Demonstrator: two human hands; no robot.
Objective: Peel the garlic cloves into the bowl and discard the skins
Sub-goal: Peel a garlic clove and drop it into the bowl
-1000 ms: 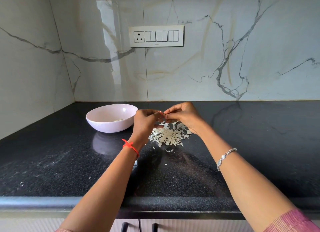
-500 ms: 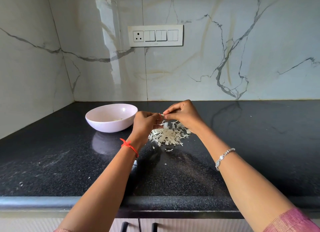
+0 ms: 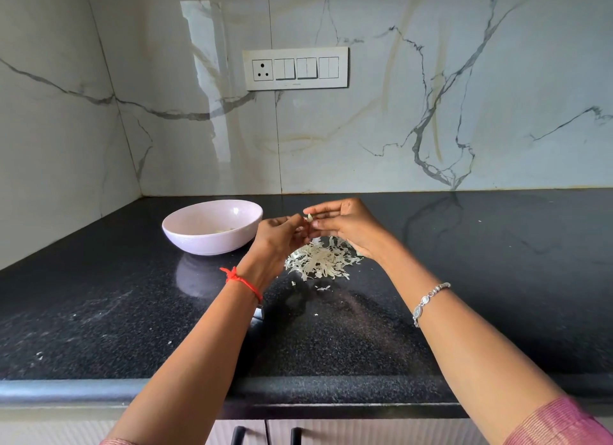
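- Centrally, 1 garlic clove (image 3: 309, 217): small and pale, held above the counter (image 3: 497, 278) between both hands, over the far edge of the skins.
- 1 left hand (image 3: 282, 237): fingers curled, fingertips pinching the clove from the left; red thread (image 3: 243, 282) on the wrist.
- 1 right hand (image 3: 345, 227): thumb and forefinger pinching the same clove from the right; bracelet (image 3: 428, 300) on the wrist.
- 1 heap of skins (image 3: 321, 260): pale papery strips on the counter under the hands, a few stray flakes nearer.
- 1 bowl (image 3: 212, 242): pale pink, upright, left of the hands and apart from the heap; pale bits at its bottom, too small to identify.
- 1 switch plate (image 3: 296, 68): on the far marble wall (image 3: 497, 112).
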